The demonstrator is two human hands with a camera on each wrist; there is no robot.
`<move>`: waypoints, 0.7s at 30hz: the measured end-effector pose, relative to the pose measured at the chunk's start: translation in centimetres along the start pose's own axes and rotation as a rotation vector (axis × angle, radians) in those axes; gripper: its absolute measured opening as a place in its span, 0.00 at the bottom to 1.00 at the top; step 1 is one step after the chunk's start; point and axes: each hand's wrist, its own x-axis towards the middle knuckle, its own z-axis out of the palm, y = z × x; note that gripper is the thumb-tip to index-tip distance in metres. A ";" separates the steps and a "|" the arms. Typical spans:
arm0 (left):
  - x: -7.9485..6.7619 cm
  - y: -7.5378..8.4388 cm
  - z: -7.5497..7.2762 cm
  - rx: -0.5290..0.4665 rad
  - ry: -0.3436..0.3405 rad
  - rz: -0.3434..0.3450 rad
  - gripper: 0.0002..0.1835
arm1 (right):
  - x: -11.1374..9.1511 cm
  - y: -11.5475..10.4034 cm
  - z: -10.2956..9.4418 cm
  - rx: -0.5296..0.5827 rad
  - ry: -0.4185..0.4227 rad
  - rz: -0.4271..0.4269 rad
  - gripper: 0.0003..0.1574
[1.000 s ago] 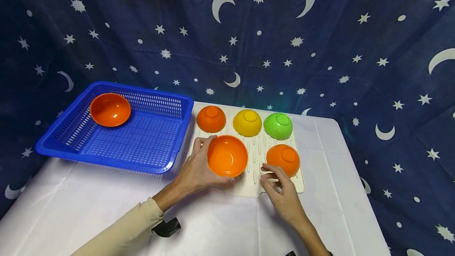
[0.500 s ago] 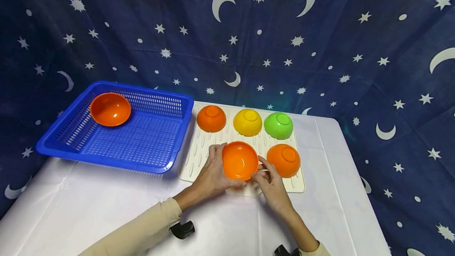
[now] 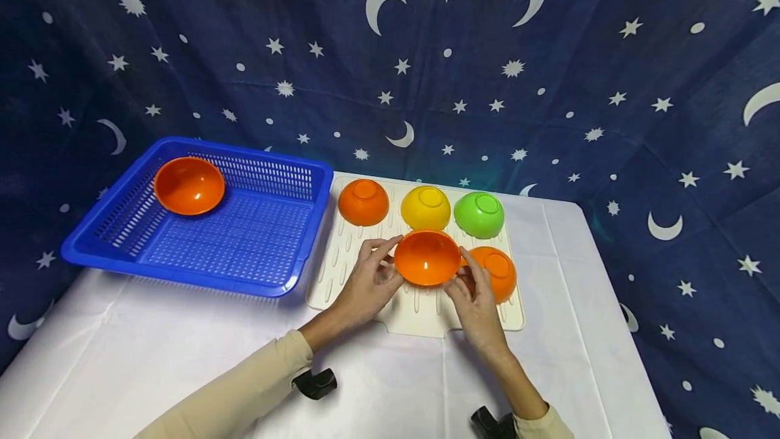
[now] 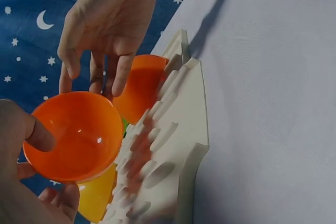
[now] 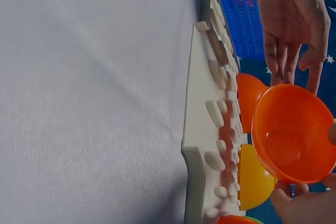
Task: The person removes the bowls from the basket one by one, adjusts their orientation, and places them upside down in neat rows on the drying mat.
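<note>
Between my hands an orange bowl (image 3: 428, 259) hangs above the drying mat, its hollow side facing me. My left hand (image 3: 368, 283) holds its left side; in the left wrist view the thumb (image 4: 41, 137) laps over the rim, with fingers under the bowl. On the other side my right hand (image 3: 478, 307) grips the rim. Upside down on the cream drying mat (image 3: 414, 317) rest a dark orange bowl (image 3: 363, 203), a yellow bowl (image 3: 425, 207) and a green bowl (image 3: 479, 215) in the back row. Another upturned orange bowl (image 3: 500, 276) sits at front right, partly hidden by my right hand.
Left of the mat stands a blue plastic basket (image 3: 231, 286) with slotted walls. One orange bowl (image 3: 189, 187) leans in its back left corner. A white cloth (image 3: 390, 391) covers the table, and a dark curtain (image 3: 305, 12) with moons and stars hangs behind.
The held bowl has moved right and slightly away from me, tilting so its opening looks narrower. My right hand has come in to take its right side; the left hand has moved right with it.
</note>
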 end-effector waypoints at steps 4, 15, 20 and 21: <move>0.3 -0.2 0.1 -0.054 -0.020 0.027 0.37 | 0.1 0.0 0.0 0.015 -0.002 -0.017 0.40; 0.0 -0.6 0.2 -0.066 -0.100 -0.049 0.36 | 0.2 1.1 0.3 0.070 -0.065 0.012 0.44; -0.6 -0.8 0.4 -0.076 -0.175 -0.070 0.37 | -0.3 1.8 0.6 0.069 -0.084 0.077 0.45; -0.8 -0.8 0.4 -0.080 -0.190 -0.077 0.37 | -0.4 1.9 0.7 0.065 -0.086 0.085 0.46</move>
